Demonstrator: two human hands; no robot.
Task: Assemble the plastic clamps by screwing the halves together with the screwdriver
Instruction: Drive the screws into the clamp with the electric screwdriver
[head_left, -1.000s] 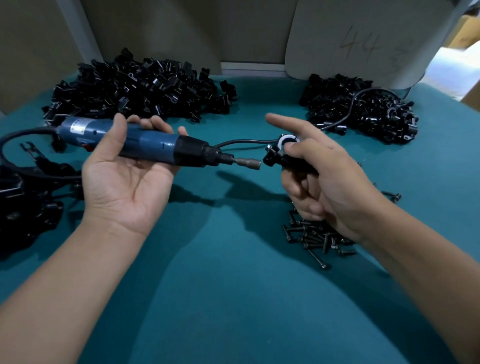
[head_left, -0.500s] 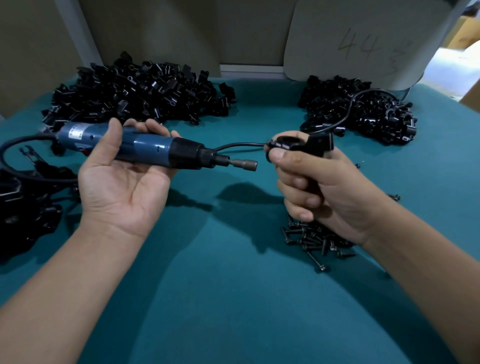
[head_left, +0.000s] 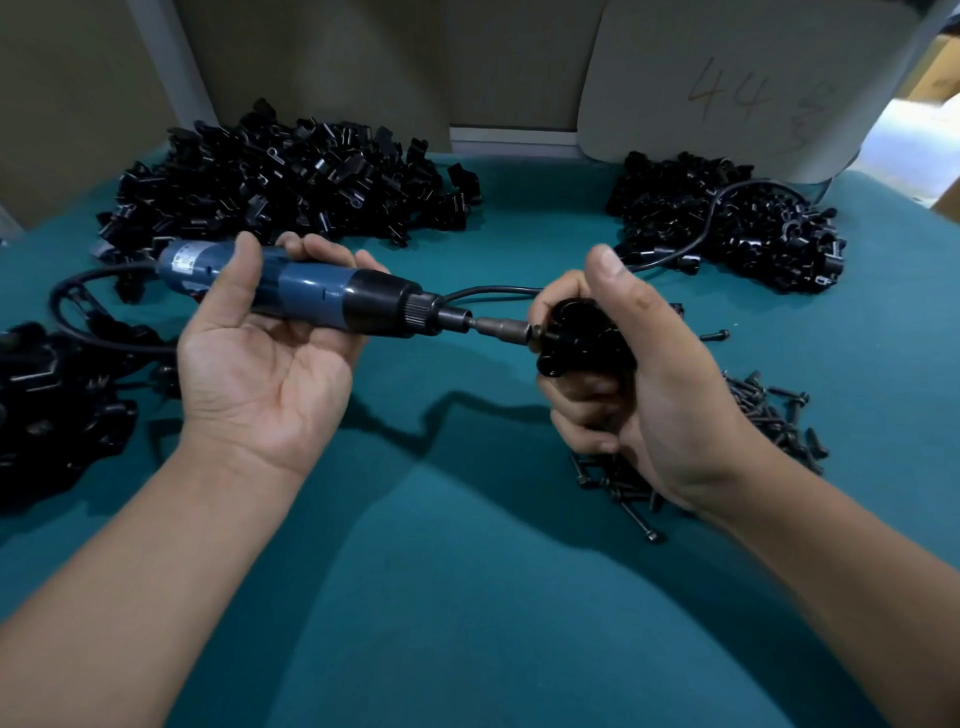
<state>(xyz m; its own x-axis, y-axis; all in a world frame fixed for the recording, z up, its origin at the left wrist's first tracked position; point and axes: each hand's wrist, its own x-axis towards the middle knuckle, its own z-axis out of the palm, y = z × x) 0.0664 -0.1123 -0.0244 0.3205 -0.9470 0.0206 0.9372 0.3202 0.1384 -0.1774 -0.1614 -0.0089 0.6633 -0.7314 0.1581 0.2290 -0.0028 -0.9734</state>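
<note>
Our left hand palm up, fingers curled around the screwdriver. Our right hand grips the clamp, thumb raised. Both forearms bare, reaching forward.

teal table, grey board

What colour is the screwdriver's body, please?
Blue, with a black front collar; the screwdriver shows in the head view.

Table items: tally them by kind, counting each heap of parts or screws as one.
Hands: 2, left hand and right hand
Screwdriver: 1
Held clamp: 1
Heaps of black plastic parts: 3, far left heap, far right heap, near left heap
Screw pile: 1
Total: 8
</note>
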